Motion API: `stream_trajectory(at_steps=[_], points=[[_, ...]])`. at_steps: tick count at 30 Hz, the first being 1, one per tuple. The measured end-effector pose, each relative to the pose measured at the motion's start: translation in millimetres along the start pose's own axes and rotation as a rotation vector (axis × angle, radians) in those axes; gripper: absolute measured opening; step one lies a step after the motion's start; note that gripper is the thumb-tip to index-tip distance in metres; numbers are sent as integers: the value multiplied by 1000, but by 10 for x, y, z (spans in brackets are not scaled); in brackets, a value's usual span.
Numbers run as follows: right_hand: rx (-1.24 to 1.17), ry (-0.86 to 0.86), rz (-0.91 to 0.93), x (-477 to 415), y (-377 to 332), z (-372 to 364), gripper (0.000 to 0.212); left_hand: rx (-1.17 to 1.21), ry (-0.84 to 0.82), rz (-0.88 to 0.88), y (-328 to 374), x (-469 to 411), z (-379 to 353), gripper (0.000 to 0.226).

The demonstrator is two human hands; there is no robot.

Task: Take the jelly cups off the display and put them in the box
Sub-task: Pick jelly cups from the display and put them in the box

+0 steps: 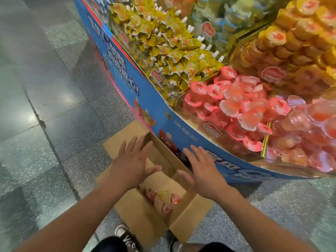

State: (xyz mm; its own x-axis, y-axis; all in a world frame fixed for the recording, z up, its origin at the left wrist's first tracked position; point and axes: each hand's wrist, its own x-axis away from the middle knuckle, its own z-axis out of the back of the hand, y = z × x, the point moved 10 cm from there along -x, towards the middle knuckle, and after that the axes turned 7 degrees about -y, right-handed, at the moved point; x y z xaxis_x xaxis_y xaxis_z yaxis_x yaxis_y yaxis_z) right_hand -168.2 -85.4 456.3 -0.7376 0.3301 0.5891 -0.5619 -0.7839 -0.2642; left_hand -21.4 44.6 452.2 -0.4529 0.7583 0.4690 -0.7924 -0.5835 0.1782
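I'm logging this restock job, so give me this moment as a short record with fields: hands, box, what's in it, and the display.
left hand: left hand open, empty, palm down over the box
right hand: right hand open, empty, over the box's right edge
box: cardboard box on the floor against the display, flaps open
box contents: a few jelly cups, pink and one pale yellow, blurred
display: blue display stand with pink jelly cups, orange cups and yellow spout pouches

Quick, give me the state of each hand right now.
Left hand: open, empty, above the box.
Right hand: open, empty, above the box.
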Motion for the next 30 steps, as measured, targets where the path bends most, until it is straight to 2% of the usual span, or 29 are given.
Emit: stream_trajectory(at_steps=[1,4,6,9,13,16,19,26,30], points=[[20,-6,3,-306,153,-290,103,26,23,3,-75,-279,-327,137],[40,38,29,-697,314,-527,116,23,16,0,-229,-644,-695,121],[23,22,45,-1105,439,-941,104,36,21,32,-407,-975,-1202,109],[12,5,60,-1688,605,-1489,88,49,8,65,-668,-1445,-1906,108],[22,14,89,-2347,829,-2231,86,58,-57,84,-945,-1957,-2740,107],[7,30,89,-2730,970,-2667,89,59,-83,80,-1074,-2287,-3235,93],[-21,-24,62,-3011,1058,-3004,83,35,-106,64,-1169,-2574,-3604,86],[-28,-66,2,-3563,1265,-3527,69,39,-138,-5,-1314,-3199,-4142,87],[-77,-64,-41,-3810,1386,-3799,70,126,-285,-1,-1392,-3473,-4517,89]])
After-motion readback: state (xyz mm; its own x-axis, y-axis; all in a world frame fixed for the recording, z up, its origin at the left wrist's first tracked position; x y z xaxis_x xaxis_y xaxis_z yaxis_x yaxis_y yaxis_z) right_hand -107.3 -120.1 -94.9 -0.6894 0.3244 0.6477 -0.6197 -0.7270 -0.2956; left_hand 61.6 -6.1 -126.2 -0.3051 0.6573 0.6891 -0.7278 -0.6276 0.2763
